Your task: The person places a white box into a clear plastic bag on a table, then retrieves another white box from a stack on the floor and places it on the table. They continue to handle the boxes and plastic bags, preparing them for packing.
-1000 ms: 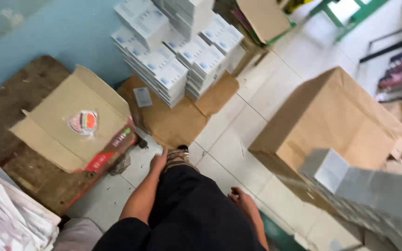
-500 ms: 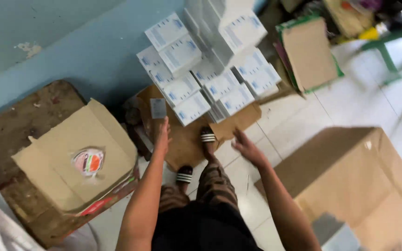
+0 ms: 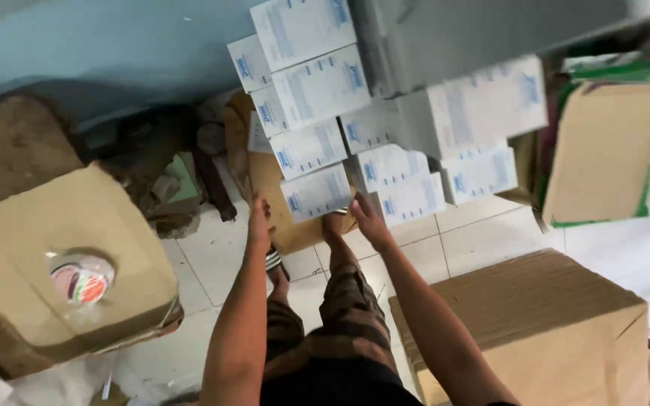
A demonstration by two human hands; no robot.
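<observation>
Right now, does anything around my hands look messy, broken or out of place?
Yes. Broken scraps and debris lie heaped on the floor by the blue wall, left of the stacked white boxes. The stacks themselves sit unevenly, with edges staggered.

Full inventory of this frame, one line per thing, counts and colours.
white boxes: a dozen or so in stacks, white with blue print, top centre; exact count unclear
closed carton: 1, brown, lower right
open carton: 1, brown, round red sticker on flap, left
flat cardboard sheet: 1, brown, under the stacks
green-edged carton: 1, brown and green, upper right
wall: blue, top left
floor tiles: white
left hand: at the left end of the nearest white box
right hand: at the right end of the same box
</observation>
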